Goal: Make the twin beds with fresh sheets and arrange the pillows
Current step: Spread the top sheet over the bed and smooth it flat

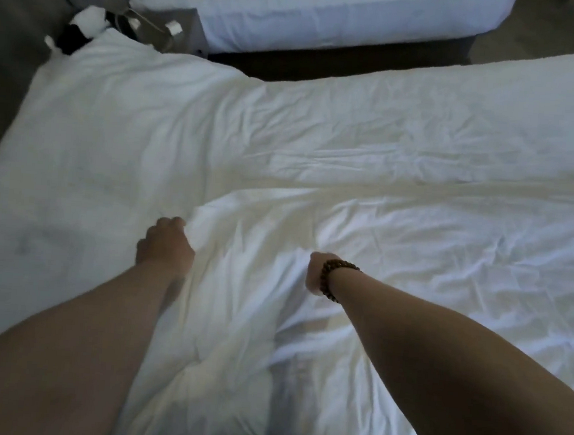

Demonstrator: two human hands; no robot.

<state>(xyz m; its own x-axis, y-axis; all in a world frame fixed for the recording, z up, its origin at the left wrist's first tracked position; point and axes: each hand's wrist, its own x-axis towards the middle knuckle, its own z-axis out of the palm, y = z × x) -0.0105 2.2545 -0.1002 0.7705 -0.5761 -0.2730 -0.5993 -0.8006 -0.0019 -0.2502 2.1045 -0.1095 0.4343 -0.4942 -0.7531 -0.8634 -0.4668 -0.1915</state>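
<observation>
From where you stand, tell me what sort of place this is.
Probably a hotel-style twin bedroom. A second bed stands across a narrow strip of floor, made up in white, and the left hand and right hand grip the rumpled white sheet on the near bed.

A crumpled white cotton sheet (385,177) lies spread across the near white padded bed (79,132), bunched into a raised fold at its near middle. The far white-sheeted bed (328,21) lies parallel, apart.

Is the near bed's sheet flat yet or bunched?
Bunched: the sheet rises in folds between left hand and right hand, both gripping it.
</observation>
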